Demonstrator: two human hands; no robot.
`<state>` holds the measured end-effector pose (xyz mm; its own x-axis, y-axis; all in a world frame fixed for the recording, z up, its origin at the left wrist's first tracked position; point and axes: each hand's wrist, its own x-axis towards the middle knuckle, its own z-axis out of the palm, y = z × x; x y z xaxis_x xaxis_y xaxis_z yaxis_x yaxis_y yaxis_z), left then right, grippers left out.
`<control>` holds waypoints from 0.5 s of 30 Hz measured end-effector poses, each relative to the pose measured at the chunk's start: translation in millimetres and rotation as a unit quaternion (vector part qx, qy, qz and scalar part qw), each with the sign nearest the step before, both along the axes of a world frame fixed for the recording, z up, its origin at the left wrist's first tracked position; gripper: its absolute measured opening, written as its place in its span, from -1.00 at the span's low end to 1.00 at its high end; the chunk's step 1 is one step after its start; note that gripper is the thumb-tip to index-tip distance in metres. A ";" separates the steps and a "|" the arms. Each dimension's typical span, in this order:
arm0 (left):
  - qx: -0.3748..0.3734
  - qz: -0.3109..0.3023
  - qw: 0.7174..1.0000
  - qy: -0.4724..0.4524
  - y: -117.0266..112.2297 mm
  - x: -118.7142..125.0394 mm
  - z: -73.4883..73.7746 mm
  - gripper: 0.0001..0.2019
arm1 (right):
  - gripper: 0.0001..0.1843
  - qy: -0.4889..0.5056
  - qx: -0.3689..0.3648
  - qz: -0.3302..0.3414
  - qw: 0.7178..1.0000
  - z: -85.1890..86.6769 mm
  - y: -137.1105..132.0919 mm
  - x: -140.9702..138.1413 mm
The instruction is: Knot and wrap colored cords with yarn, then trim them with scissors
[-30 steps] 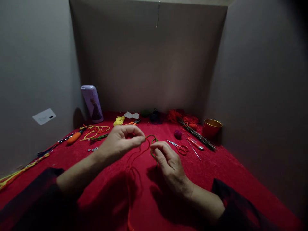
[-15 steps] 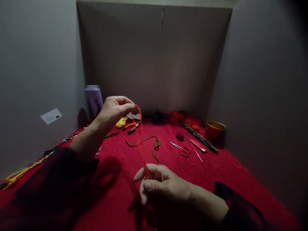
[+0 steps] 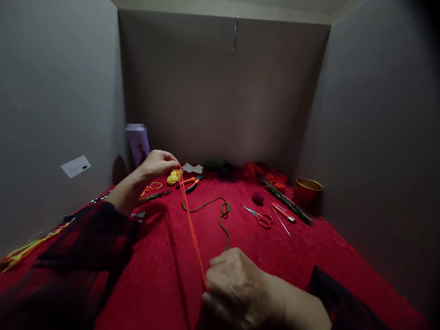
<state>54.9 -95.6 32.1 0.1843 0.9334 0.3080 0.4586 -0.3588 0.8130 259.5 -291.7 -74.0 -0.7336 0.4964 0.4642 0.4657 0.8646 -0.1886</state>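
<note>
An orange-red yarn (image 3: 190, 224) runs taut, in doubled strands, between my two hands above the red cloth. My left hand (image 3: 158, 164) pinches its upper end, out over the left middle of the table. Lower down and nearer to me, my right hand (image 3: 239, 286) is closed in a fist around the other end; its fingertips are turned away and hidden. A green cord (image 3: 225, 224) with a loose loop lies on the cloth just beyond my right hand. Behind my left hand rests a small yellow yarn bundle (image 3: 173, 177).
Pliers (image 3: 192, 184) with orange-and-black handles lie beyond the cord. Red-handled scissors (image 3: 264, 221), a purple yarn ball (image 3: 257, 198), a red cutter (image 3: 283, 212) and a thin rod are at right. A red pot (image 3: 307, 190) stands by the right wall. Several small rings (image 3: 140, 215) lie left.
My right hand has come down toward me and turned over into a fist. My left hand has dropped slightly and shifted left. The yarn, curved at its top before, is now pulled straight.
</note>
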 end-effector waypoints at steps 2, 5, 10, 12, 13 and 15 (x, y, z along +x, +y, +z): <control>-0.025 -0.048 0.998 0.021 -0.4 -0.6 -1.8 -0.89 | -0.53 0.016 0.031 0.043 0.998 -2.8 1.4 1.4; -0.062 -0.117 0.988 0.075 2.1 -2.9 -7.9 -0.87 | -0.35 0.116 0.056 0.031 0.991 -5.7 10.5 6.9; -0.091 -0.197 0.967 0.131 2.3 -8.7 -20.8 -0.90 | -0.67 0.206 -0.016 -0.165 0.965 -6.9 37.6 25.0; -0.111 -0.215 0.965 0.104 -1.4 -12.9 -23.1 -0.88 | -0.85 0.156 -0.062 -0.154 0.974 -4.4 45.9 34.4; -0.122 -0.219 0.964 0.082 -3.6 -15.2 -23.3 -0.88 | -0.82 0.124 -0.088 -0.132 0.979 -1.9 48.5 39.1; -0.140 -0.216 0.966 0.028 -8.1 -19.3 -22.2 -0.88 | -0.69 0.069 -0.136 -0.094 0.984 4.6 50.4 47.4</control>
<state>35.6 -103.7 10.0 0.5851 0.8103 0.0328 0.3617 -0.2969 0.8838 306.9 -241.2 -69.4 -0.5564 0.7361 0.3855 0.5653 0.6754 -0.4736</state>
